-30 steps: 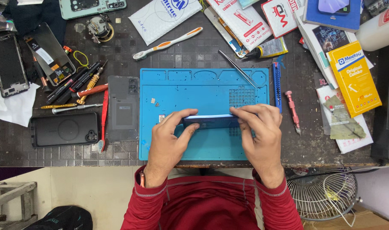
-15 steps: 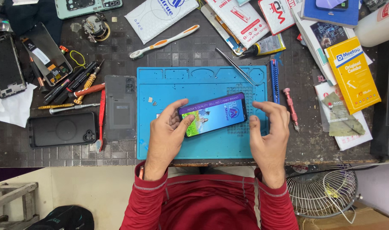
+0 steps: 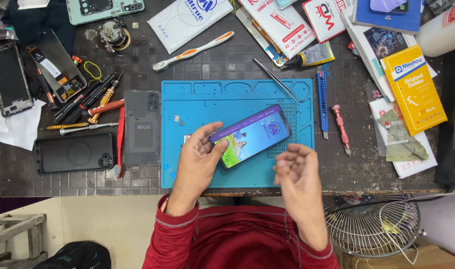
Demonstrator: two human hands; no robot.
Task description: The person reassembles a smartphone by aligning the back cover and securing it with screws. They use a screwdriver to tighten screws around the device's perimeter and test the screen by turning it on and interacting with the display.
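— What carries your work, and what lies at its centre?

— A dark tiled bench (image 3: 227,60). A blue repair mat (image 3: 197,169) lies on it directly before you.

— What do you find left of the mat?

— A grey back cover (image 3: 142,127) just beside it, then a black phone case (image 3: 74,153), a red pry tool (image 3: 120,139) and screwdrivers (image 3: 85,102).

— And on the right?

— A blue utility knife (image 3: 322,99), a pink screwdriver (image 3: 341,128) and a yellow box (image 3: 415,89). A toothbrush (image 3: 193,51) lies behind the mat.

I see a toothbrush (image 3: 193,51), tweezers (image 3: 276,79), blue utility knife (image 3: 322,102), black phone case (image 3: 74,153), yellow box (image 3: 414,88), wire fan (image 3: 373,223).
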